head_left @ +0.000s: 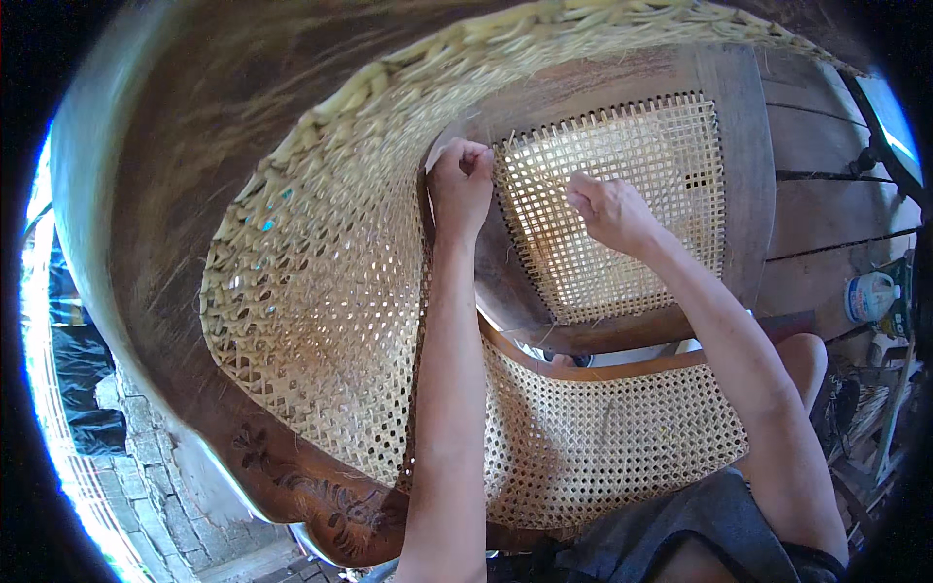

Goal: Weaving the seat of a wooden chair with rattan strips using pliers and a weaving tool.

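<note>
A squarish woven cane panel (641,262) is set in a dark wooden frame (746,146), with loops and holes along its edges. My left hand (462,189) is closed at the frame's inner curve, beside the panel's upper left corner. Over the middle of the panel, my right hand (614,212) is closed in a pinch. Whatever strand either hand may hold is too fine to make out. A large curved cane panel (321,301) spreads to the left of my left forearm. Another cane panel (603,437) runs beneath both arms, close to my body.
Carved dark wood (340,510) edges the large panel at the lower left. Wooden boards (826,233) with gaps lie to the right, near a white jug (872,296) and stacked odds and ends. Brick paving (146,466) shows at the far left.
</note>
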`<state>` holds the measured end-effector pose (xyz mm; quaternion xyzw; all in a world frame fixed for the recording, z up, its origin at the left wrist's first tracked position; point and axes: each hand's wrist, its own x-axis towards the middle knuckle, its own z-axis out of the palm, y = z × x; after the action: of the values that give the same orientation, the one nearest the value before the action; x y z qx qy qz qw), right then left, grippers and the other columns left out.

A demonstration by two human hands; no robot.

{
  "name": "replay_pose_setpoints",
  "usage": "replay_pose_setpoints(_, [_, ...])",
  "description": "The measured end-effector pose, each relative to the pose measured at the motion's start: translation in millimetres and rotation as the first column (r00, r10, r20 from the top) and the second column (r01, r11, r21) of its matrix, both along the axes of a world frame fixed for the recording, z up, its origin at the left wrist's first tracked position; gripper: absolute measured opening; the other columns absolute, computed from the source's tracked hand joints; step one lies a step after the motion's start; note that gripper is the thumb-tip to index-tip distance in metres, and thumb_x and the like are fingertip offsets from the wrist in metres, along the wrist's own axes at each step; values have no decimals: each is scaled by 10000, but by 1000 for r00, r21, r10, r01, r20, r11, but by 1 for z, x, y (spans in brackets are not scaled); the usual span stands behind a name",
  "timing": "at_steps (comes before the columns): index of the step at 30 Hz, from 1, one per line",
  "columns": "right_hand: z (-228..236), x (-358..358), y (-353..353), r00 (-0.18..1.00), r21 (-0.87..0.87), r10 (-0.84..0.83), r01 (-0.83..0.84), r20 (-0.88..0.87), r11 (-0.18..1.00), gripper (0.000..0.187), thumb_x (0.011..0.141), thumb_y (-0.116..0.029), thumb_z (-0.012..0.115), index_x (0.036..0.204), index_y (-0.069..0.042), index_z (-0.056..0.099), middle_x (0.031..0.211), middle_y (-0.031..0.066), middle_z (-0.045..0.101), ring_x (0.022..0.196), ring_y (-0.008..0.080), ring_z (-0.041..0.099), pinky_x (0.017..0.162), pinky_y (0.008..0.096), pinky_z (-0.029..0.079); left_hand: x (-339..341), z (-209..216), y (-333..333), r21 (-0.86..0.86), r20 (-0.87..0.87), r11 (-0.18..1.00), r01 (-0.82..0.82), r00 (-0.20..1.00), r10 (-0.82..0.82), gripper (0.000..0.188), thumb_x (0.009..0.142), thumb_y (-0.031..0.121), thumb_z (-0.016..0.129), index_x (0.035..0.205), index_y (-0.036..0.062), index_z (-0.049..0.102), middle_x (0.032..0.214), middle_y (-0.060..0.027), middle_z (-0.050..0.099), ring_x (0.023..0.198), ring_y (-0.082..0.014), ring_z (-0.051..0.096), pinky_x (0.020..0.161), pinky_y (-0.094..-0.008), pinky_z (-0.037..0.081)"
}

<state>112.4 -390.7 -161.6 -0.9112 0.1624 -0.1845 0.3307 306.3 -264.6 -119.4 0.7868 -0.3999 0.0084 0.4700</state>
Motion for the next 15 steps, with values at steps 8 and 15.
replay_pose_setpoints(8, [4,2,4,998,-45,-21,18,-65,999,110,951,-161,447,926,-81,518,711,238,603,706,451,618,652,537,484,0,-7,-4,-132,187,989,61,982,-36,22,859,56,612,847,39,603,773,-145,614,758,-298,631,696,-389,501])
replay_pose_setpoints(15, [30,-26,23,986,14,-134,136,-96,991,95,907,-133,521,961,-86,583,794,204,666,811,421,651,729,516,501,3,-10,2,-47,70,999,4,998,-1,195,889,217,697,887,35,625,799,-89,662,721,-207,638,703,-323,508])
